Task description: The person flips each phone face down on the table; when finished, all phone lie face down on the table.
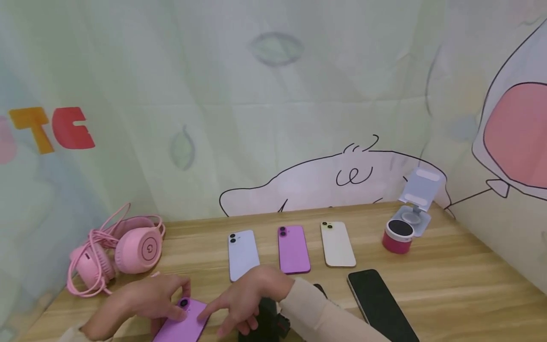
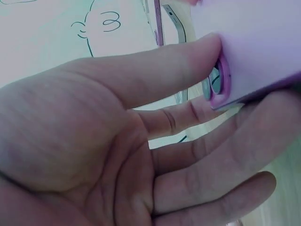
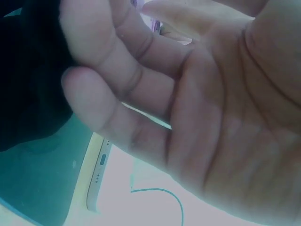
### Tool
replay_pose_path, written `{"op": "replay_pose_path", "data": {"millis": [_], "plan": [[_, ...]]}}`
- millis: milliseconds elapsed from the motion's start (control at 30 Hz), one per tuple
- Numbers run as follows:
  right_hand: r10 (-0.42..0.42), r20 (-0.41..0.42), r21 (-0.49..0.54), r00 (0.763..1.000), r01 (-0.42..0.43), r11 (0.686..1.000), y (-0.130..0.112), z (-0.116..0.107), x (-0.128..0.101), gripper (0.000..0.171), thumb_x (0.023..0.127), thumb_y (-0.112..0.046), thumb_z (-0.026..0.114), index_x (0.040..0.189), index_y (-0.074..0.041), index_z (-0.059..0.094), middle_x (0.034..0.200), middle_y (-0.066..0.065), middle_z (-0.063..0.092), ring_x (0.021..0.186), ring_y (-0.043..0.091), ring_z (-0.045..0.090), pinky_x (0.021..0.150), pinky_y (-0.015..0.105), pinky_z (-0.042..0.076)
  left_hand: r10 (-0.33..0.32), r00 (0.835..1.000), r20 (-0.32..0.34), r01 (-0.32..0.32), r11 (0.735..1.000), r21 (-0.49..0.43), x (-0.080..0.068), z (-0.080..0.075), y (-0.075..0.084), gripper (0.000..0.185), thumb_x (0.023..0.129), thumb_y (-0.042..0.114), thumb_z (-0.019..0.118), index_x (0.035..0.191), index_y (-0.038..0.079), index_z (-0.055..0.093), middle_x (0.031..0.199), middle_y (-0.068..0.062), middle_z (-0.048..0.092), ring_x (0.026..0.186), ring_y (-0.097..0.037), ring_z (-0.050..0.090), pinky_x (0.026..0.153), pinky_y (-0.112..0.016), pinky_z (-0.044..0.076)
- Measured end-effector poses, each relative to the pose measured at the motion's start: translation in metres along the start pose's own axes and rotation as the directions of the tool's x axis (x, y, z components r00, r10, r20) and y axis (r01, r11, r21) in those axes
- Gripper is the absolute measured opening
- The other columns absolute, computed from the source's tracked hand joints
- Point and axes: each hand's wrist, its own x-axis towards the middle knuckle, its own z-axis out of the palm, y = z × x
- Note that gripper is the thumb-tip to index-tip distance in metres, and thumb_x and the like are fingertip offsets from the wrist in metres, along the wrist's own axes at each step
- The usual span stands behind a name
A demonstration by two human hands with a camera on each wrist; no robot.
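A purple phone [image 1: 181,328], its back with the lenses facing up, is at the lower left of the head view. My left hand [image 1: 147,298] pinches it near the lens end. In the left wrist view the thumb presses beside the lenses [image 2: 216,81], with fingers at the opposite side of the phone. My right hand [image 1: 248,301] reaches in from the right, its extended index finger touching the phone's right part; the other fingers are loosely bent. Below the right hand lies a dark object [image 1: 261,325], partly hidden, its kind unclear.
Behind the hands lie a pale blue phone [image 1: 243,254], another purple phone [image 1: 294,249] and a white phone [image 1: 338,244]. A black-screened phone [image 1: 380,301] is at the right. Pink headphones [image 1: 138,249] with a coiled cable sit left. A pink jar [image 1: 396,243] stands before a folding stand [image 1: 420,187].
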Motion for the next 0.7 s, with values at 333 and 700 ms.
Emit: {"op": "replay_pose_path", "data": {"millis": [333,700], "plan": [[-0.013,0.011,0.046,1.0,0.012,0.999,0.0,0.001,-0.001,0.054,0.107,-0.02,0.047,0.157,-0.033,0.031,0.068,0.008,0.057,0.057,0.015,0.056,0.055,0.024,0.047,-0.088,0.993,0.077,0.102,0.975,-0.2,-0.002,0.005,0.011,0.02,0.09,0.003,0.07,0.089,0.007,0.05,0.051,-0.007,0.06,0.044,-0.024,0.064,0.068,-0.052,0.056],[0.0,0.016,0.045,1.0,0.0,0.999,0.0,0.0,0.0,0.053,0.107,-0.02,0.048,0.156,-0.036,0.032,0.068,0.008,0.057,0.057,0.016,0.056,0.055,0.024,0.047,-0.091,0.995,0.048,0.097,0.987,-0.129,-0.003,0.007,0.01,0.022,0.085,0.003,0.072,0.086,0.011,0.051,0.052,-0.002,0.059,0.042,-0.015,0.058,0.042,-0.025,0.038]]}}
